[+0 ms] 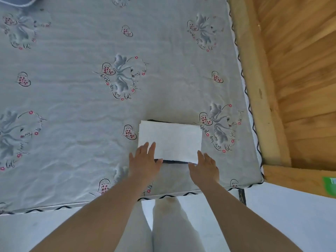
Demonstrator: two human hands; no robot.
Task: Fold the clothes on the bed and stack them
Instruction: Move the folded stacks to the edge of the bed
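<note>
The bed [72,106] lies flat and bare across its left and far stretches, leaving a hand wide room to pass there. The one raised thing is the stack of folded clothes [171,140] near the front right corner. The left hand [144,160] and right hand [204,166] flank its near edge, fingers straight. A narrow strip of bed remains right of the stack before the wooden bed frame [254,88], which rises along that side.
</note>
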